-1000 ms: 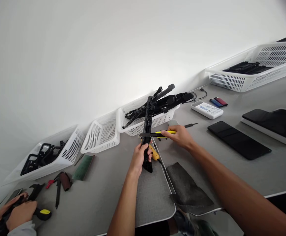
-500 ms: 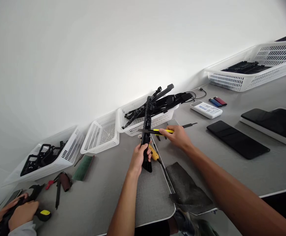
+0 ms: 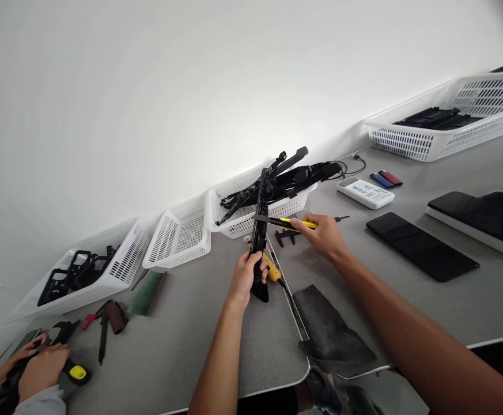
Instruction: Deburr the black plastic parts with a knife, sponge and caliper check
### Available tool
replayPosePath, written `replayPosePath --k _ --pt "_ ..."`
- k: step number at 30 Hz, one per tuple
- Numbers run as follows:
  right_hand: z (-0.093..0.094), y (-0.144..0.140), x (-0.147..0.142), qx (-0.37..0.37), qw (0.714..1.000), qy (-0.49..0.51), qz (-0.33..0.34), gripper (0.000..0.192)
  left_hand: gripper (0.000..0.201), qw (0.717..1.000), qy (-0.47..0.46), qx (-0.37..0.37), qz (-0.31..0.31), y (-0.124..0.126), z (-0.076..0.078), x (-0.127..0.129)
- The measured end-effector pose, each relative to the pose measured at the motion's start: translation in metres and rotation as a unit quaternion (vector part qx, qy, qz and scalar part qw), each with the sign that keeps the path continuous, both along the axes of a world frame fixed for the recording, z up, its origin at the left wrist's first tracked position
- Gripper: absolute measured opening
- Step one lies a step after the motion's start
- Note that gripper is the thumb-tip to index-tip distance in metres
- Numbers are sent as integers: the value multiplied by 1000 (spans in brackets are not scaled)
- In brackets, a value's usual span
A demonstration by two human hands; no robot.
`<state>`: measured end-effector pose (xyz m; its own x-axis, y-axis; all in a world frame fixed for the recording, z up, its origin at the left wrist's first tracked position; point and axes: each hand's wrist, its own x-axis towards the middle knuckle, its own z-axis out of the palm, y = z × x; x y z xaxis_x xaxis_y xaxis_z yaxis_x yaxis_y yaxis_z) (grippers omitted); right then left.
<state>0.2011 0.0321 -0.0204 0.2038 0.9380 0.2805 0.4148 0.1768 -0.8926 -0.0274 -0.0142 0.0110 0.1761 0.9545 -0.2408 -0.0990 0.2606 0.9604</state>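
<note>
In the head view, with the left hand [image 3: 243, 278] as the dial's centre, its fingers are wrapped around the lower portion of a long black part [image 3: 259, 233], which stands tilted toward 12 o'clock, in front of a white basket [image 3: 234, 230] holding similar black pieces. At 2 o'clock the right hand [image 3: 324, 235] grips a yellow-and-black knife [image 3: 284, 222], its blade pointing to 9 and crossing the part's middle; whether the edge touches cannot be told. A dark caliper [image 3: 286, 233] lies just beside the right hand, toward its 9. A yellow-handled tool [image 3: 272, 271] sits at 3, partly behind the fingers; a dark cloth [image 3: 331, 331] lies at 4, and a co-worker's hands [image 3: 44, 370] are at 8.
</note>
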Motion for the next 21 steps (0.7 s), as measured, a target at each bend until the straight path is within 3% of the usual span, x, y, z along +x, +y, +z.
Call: replayPosePath --k 4,6,11,17,21 --pt "4 -5 -6 -5 994 -10 112 71 39 1000 -13 11 12 2 1 0" --pt "5 -6 -11 -5 990 -33 137 71 31 999 -25 25 24 3 0 -1" --pt "6 -7 -12 7 998 -50 41 67 31 998 -36 36 37 4 -1 -4" --pt "8 -9 -12 14 991 -67 115 65 24 998 -13 48 36 3 -2 1" --pt "7 -7 -9 16 997 -63 35 64 29 998 -11 51 41 2 -1 2"
